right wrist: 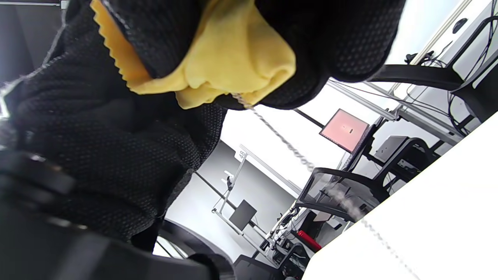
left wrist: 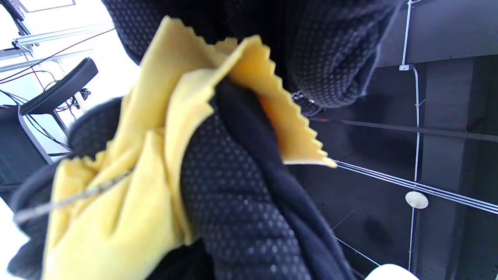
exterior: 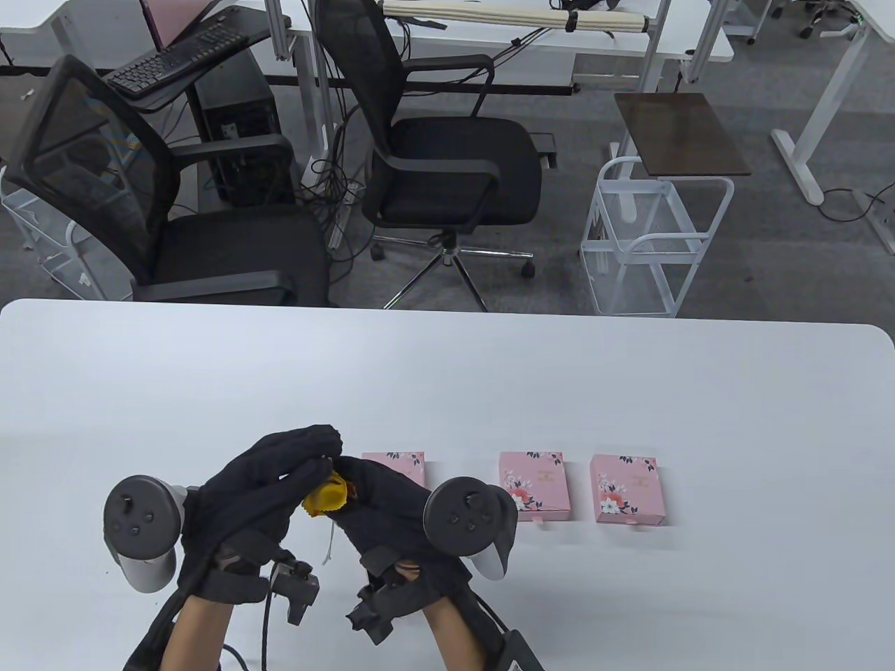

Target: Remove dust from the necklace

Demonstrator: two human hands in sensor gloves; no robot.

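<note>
Necklace (right wrist: 280, 136): a thin silver chain, held up above the tabletop (exterior: 489, 391) near its front edge, between the two hands; a loose end hangs down toward the table.
Cloth (exterior: 326, 495): small yellow polishing cloth with a pinked edge, bunched round the chain.
Left hand (exterior: 269, 482): fingers curled, apparently pinching the chain's upper part; the contact itself is hidden.
Right hand (exterior: 381, 500): fingers closed on the cloth, the chain running out from the fold.
Handling: probably very light, limp, slippery, prone to tangle or kink; best held taut near one end and drawn gently through the cloth.
Boxes (exterior: 535, 486): three pink floral boxes in a row, right of the hands.
</note>
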